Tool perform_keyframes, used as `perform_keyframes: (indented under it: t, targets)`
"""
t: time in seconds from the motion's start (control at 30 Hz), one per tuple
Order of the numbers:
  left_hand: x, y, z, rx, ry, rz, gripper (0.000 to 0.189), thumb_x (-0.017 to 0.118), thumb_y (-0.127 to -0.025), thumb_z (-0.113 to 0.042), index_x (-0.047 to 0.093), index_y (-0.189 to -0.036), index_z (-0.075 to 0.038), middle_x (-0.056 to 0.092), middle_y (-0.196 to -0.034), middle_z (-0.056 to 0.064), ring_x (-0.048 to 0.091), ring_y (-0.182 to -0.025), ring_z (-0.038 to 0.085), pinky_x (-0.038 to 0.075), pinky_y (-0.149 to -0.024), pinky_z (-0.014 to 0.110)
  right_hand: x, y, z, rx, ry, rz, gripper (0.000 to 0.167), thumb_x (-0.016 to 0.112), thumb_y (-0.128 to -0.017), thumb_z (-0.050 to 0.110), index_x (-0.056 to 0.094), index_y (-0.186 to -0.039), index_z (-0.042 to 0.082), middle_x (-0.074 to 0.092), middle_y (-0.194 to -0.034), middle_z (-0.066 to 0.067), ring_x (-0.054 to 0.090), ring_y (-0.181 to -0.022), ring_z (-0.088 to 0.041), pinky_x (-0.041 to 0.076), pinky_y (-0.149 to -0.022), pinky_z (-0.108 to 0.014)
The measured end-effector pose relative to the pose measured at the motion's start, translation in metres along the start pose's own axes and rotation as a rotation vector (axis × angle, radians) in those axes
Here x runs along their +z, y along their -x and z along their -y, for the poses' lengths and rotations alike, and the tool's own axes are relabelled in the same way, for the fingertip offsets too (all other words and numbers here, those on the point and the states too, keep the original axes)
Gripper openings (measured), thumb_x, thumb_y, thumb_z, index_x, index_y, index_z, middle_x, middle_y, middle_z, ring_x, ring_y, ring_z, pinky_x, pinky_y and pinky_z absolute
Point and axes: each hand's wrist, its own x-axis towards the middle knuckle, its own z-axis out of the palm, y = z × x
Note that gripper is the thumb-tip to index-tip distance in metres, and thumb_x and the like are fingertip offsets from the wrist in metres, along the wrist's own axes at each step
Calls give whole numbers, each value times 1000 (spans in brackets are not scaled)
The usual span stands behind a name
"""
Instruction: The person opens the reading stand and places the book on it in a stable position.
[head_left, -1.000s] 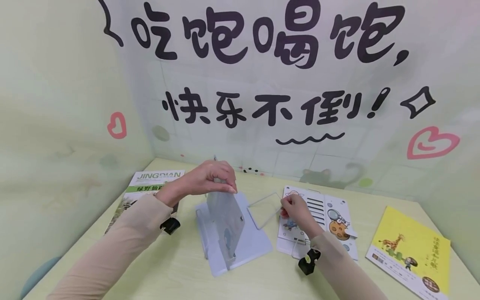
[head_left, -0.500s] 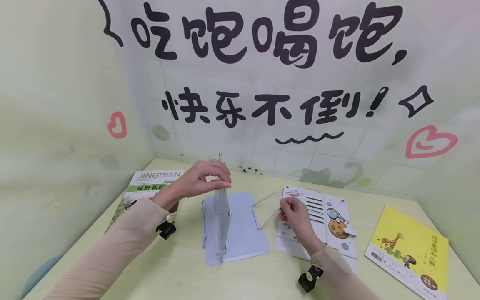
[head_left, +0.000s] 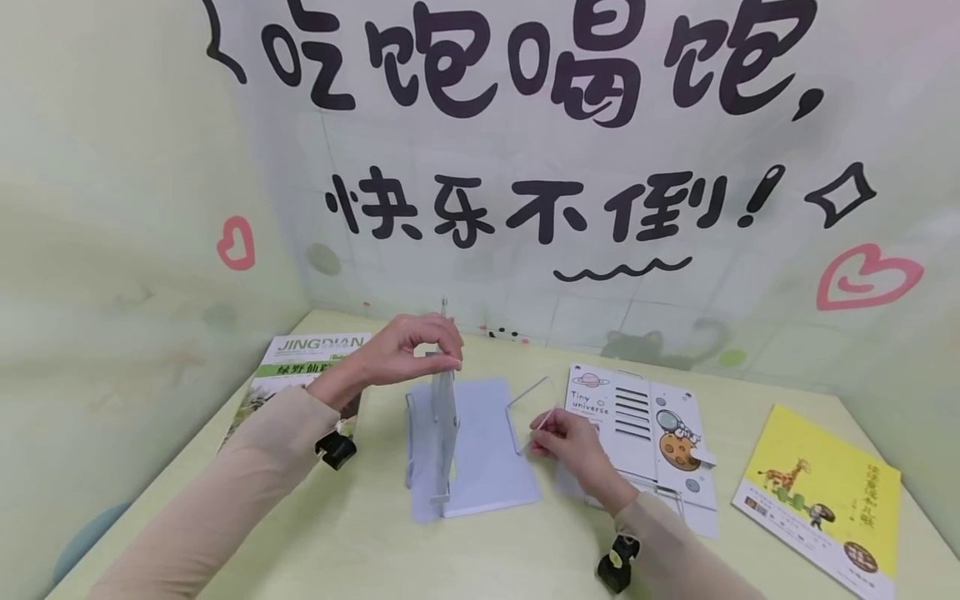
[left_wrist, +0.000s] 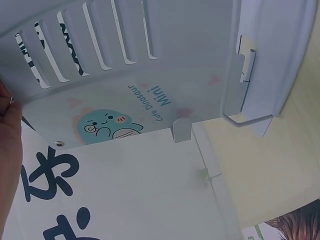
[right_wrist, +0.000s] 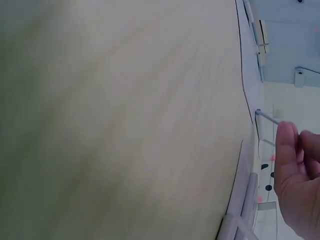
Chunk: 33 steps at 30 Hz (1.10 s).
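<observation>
A pale blue metal book stand has its slotted panel (head_left: 444,433) raised upright, nearly edge-on in the head view, above a flat base plate (head_left: 491,458). My left hand (head_left: 412,346) pinches the panel's top edge between thumb and fingers. A cartoon dinosaur print (left_wrist: 105,125) shows on the panel in the left wrist view. From the base plate's right side a thin wire loop (head_left: 513,429) sticks out. Thumb and fingertips of my right hand (head_left: 570,442) pinch that loop at its right end; the right wrist view shows the hand (right_wrist: 300,175) at the wire.
Right of the stand lies a second, white metal stand (head_left: 636,458) with a planet and astronaut print, partly behind my right hand. A yellow book (head_left: 832,500) lies at the far right. A magazine (head_left: 296,354) is at the back left, partly covered by my left arm.
The panel has swung from a tilted view to nearly edge-on, with my left hand still on its top. My right hand has shifted left and slightly down along the wire loop.
</observation>
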Motion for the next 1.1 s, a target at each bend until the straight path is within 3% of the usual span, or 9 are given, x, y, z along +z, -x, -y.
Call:
perform_keyframes:
  t: [0.2,0.43,0.5,0.73,1.1]
  targets:
    - [6,-8,4,7,40,32,9,66,-83,2,68,-78,-6,65,-83,10,58,-87,13,32,-110,31,-7,-2,2,-64,87,226,12,60,-88,0,61,-89,-12,65,-102,-23,63,-77,-9,55,-72,-24]
    - [12,-13,5,2,48,50,10,65,-84,2,67,-77,-5,65,-81,9,58,-87,13,31,-110,39,-9,-8,3,-110,188,452,16,60,-90,3,67,-97,-9,68,-105,-20,66,-86,-17,55,-75,-26]
    - [12,-13,5,-10,48,51,10,65,-84,2,67,-77,-4,65,-81,9,58,-87,13,31,-111,41,-8,-11,5,-135,235,472,15,61,-89,4,69,-95,-7,69,-105,-18,65,-83,-15,55,-73,-24]
    - [12,-13,4,-16,54,53,11,65,-85,0,66,-76,-6,64,-80,7,58,-86,13,30,-111,39,3,-18,9,-143,320,453,7,66,-85,3,65,-87,-4,65,-73,-9,55,-65,-8,50,-60,-20]
    - [15,-16,4,4,52,61,9,66,-84,2,65,-75,-2,64,-81,8,57,-86,13,36,-106,33,7,-21,9,-173,386,487,6,65,-86,2,68,-87,-3,68,-78,-10,55,-66,-6,49,-61,-17]
